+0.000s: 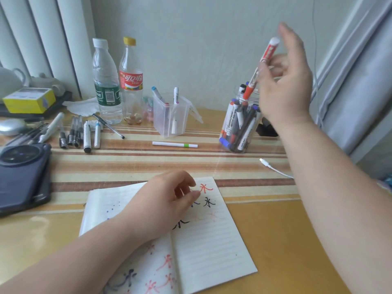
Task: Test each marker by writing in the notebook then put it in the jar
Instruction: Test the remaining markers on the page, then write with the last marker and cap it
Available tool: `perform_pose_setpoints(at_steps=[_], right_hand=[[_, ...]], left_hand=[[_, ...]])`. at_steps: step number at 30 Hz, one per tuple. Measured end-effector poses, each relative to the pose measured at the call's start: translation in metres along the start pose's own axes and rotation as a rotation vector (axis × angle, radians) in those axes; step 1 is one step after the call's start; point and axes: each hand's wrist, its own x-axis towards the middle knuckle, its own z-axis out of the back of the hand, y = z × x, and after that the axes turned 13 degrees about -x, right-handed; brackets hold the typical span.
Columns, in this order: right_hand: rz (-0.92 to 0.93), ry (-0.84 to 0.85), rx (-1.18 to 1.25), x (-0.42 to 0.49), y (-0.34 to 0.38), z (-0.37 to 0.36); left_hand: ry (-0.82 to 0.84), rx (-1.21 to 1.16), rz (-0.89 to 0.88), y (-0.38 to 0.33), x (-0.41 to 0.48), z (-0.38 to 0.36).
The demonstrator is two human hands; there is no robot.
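Striped tabletop [148, 158]: right hand [284, 81] pinches a red marker [267, 54] tilted over the jar [255, 128]; left hand [163, 200] rests loosely curled, empty, on the notebook [212, 251].

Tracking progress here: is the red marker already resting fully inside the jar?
No, the red marker stands tilted, only its lower end reaching the jar.
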Motion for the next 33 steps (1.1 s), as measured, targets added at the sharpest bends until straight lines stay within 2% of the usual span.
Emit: perform_pose_setpoints(at_steps=[6,16,19,22,24,26,27,29,30,31,33], right_hand=[[-0.092,-0.031,-0.107,0.023,-0.047,-0.022],[-0.283,0.410,-0.614,0.017,-0.066,-0.031],[-0.362,0.570,-0.604,0.017,-0.063,-0.028],[-0.410,0.617,-0.549,0.014,-0.063,-0.026],[-0.373,0.640,-0.616,0.017,-0.064,-0.027],[-0.346,0.566,-0.695,0.018,-0.066,-0.030],[-0.294,0.453,-0.705,0.014,-0.062,-0.032],[-0.046,0.171,-0.587,-0.002,-0.043,-0.037],[0.098,0.128,-0.508,-0.013,-0.029,-0.043],[0.213,0.220,-0.446,-0.026,-0.016,-0.052],[0.253,0.658,-0.414,-0.052,0.007,-0.077]], left_hand=[[0.047,0.059,-0.015,0.003,0.001,-0.001],[0.055,0.083,-0.040,0.004,0.001,-0.001],[0.047,0.081,-0.037,0.003,0.002,-0.001],[0.050,0.080,-0.029,0.001,0.001,-0.001],[0.052,0.086,-0.024,0.000,0.001,-0.001],[0.042,0.079,-0.021,0.000,0.001,0.000],[0.032,0.068,-0.020,0.000,0.001,0.000],[0.006,0.038,-0.018,-0.001,0.001,0.000],[-0.011,0.023,-0.013,-0.001,0.002,0.000],[-0.031,0.006,-0.007,-0.002,0.002,0.001],[-0.080,-0.030,0.011,-0.001,0.003,0.003]])
